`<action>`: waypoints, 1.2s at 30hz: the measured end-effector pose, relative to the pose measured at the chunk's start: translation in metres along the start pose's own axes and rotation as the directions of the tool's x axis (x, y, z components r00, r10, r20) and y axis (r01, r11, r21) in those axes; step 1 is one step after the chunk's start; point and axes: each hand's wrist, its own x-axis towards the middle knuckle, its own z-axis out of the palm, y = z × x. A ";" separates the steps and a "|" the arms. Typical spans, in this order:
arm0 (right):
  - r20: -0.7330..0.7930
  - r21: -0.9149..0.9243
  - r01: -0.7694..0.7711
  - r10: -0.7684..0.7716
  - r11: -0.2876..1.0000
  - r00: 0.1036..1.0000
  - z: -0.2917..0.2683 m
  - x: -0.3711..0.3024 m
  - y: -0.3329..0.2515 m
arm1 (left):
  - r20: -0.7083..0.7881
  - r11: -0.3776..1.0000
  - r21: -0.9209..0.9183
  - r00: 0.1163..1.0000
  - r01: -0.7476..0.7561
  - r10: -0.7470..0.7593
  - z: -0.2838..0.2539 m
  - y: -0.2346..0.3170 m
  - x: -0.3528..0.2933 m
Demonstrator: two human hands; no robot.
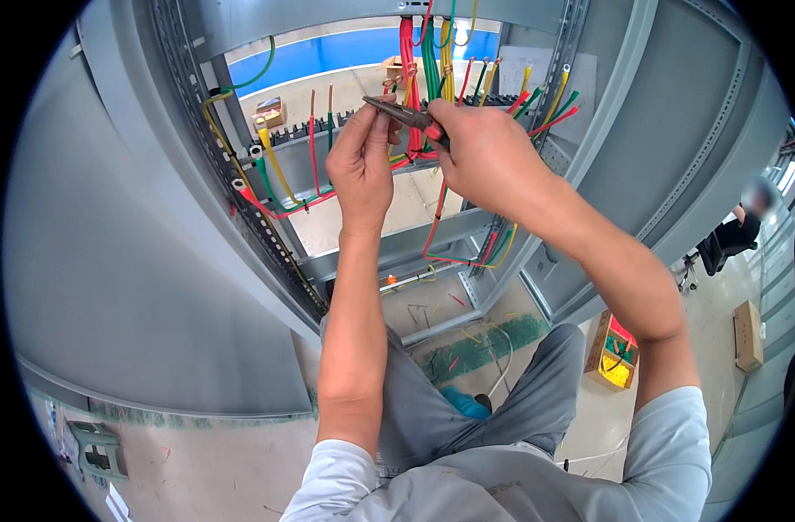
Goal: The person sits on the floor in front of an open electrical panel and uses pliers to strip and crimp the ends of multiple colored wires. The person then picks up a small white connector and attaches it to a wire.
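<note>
My right hand point(495, 155) grips long-nose pliers point(404, 114) with dark jaws that point to the left. Fingers of my left hand point(361, 174) are pinched together just beneath the jaw tips. What they hold is too small and covered to make out. Behind both hands, red wires point(407, 42), green wires point(429, 63) and yellow wires point(448, 65) hang in thick bundles from the top of a grey metal cabinet frame point(345, 10). Left of my left hand, a red wire point(313, 148) with a bare copper end stands upright.
Yellow, green and red cables with lugs point(265, 143) stick out at the frame's left. More wire ends point(564, 78) rise at the right. A divided wooden box point(613, 352) of coloured parts sits on the floor, right of my knee. Farther right, a person point(738, 230) is near a chair.
</note>
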 end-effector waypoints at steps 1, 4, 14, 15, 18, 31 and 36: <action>0.046 0.072 -0.028 0.025 0.997 0.999 -0.002 0.001 -0.002 | -0.007 1.000 -0.006 1.000 -0.008 0.008 0.000 -0.001 -0.001; 0.167 0.267 -0.104 0.060 0.958 0.984 -0.004 0.003 -0.005 | -0.015 0.999 -0.033 1.000 -0.025 0.024 -0.002 -0.006 -0.003; 0.703 0.677 -0.671 0.004 0.303 0.711 0.004 -0.008 -0.020 | -0.035 0.995 -0.075 0.997 -0.069 0.067 -0.008 -0.005 -0.015; 0.732 0.678 -0.717 -0.053 0.163 0.680 0.009 -0.009 -0.020 | -0.030 0.995 -0.077 0.998 -0.063 0.061 -0.010 -0.005 -0.014; 0.708 0.649 -0.745 -0.237 -0.151 0.665 0.029 -0.016 -0.017 | -0.047 0.971 -0.211 0.993 -0.116 0.108 -0.010 -0.006 -0.016; 0.253 0.291 -0.620 -0.566 -0.729 0.785 0.098 -0.019 -0.037 | 0.093 0.955 -0.295 0.996 0.022 0.006 -0.024 -0.005 -0.011; 0.561 0.722 -0.647 -0.341 -0.243 0.754 0.044 -0.006 0.004 | 0.045 0.984 -0.119 0.990 0.136 -0.132 -0.019 -0.008 -0.005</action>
